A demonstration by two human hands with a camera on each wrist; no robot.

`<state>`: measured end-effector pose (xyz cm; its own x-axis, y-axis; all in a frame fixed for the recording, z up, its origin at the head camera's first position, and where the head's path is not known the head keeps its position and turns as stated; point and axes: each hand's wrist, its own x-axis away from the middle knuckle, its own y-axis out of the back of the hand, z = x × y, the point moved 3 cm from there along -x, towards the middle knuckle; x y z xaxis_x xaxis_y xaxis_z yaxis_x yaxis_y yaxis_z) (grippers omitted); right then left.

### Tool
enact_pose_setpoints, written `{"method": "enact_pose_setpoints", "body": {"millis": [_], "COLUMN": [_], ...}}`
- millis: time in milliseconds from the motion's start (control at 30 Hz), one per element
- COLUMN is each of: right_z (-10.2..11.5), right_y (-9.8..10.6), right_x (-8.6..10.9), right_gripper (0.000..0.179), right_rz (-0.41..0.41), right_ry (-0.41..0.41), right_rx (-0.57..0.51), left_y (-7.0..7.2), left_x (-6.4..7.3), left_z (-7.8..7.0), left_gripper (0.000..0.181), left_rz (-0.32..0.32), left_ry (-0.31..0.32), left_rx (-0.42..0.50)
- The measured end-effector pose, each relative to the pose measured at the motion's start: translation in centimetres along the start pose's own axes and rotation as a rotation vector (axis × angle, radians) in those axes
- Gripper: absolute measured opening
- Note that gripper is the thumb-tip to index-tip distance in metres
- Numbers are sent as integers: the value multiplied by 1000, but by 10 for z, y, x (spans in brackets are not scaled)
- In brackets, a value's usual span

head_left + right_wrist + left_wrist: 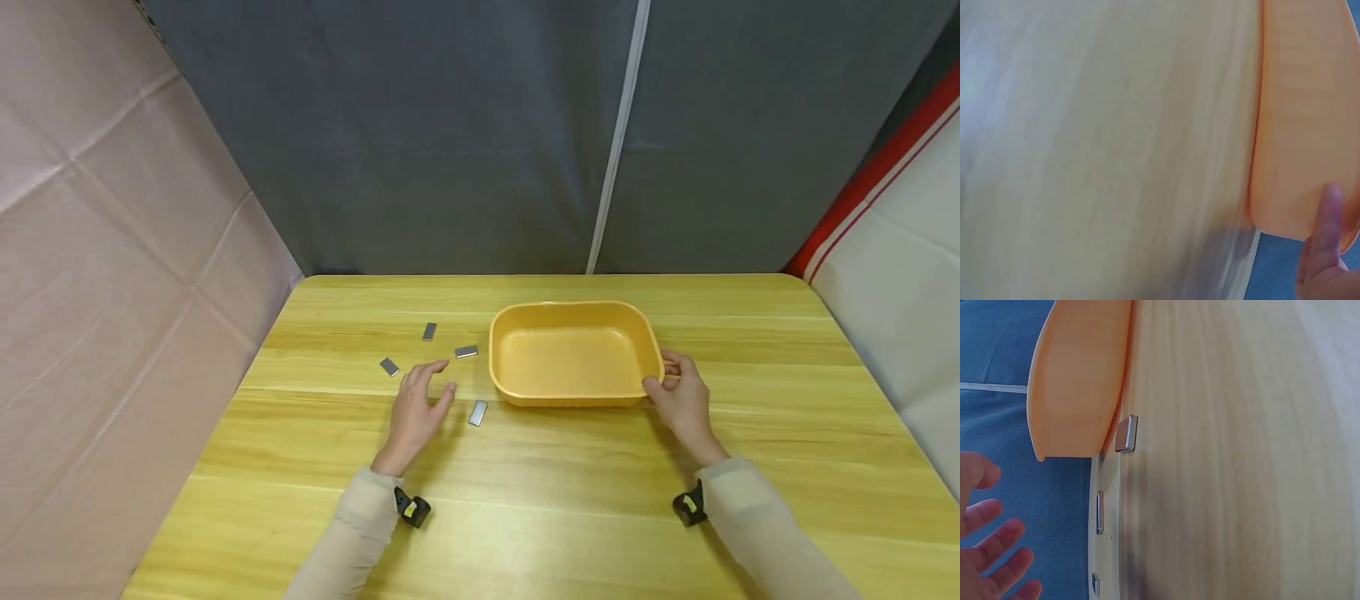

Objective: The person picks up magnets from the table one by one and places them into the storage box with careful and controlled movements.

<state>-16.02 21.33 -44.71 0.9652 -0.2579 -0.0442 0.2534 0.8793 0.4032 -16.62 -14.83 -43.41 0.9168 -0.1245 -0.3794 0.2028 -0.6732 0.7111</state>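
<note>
A yellow plastic tray (573,401) with rounded corners stands on the table and is hollow inside. My right hand (684,408) holds its right end near the front corner, thumb against the front wall in the right wrist view and other fingers at the end. To the left of the tray, my left hand (417,412) hovers over the table, fingers spread and slightly bent, holding nothing. Several small flat silver-grey rectangular pieces lie around it: a front piece (477,412), one beside the tray (467,352), a back piece (429,332) and a left piece (389,367).
The wood-grain table (555,517) ends at a dark grey curtain (450,167) at the back. A pale cloth wall (112,292) rises on the left, and a white panel with a red edge (900,250) on the right. Each wrist wears a small black camera.
</note>
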Motion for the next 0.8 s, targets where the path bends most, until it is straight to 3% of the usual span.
{"method": "enact_pose_setpoints", "body": {"millis": [267, 433, 800], "right_z": [1, 1, 0], "right_y": [-1, -1, -3], "right_x": [0, 0, 0], "right_gripper": [46, 43, 44], "right_rz": [-10, -45, -34], "right_ry": [-20, -12, -102], "right_rx": [-42, -143, -132], "left_y": [-2, -4, -5], "left_x": [2, 2, 5], "left_z": [1, 1, 3], "left_gripper": [36, 36, 35], "left_rz": [23, 38, 51], "left_ry": [28, 32, 45], "left_rx": [-2, 3, 9]}}
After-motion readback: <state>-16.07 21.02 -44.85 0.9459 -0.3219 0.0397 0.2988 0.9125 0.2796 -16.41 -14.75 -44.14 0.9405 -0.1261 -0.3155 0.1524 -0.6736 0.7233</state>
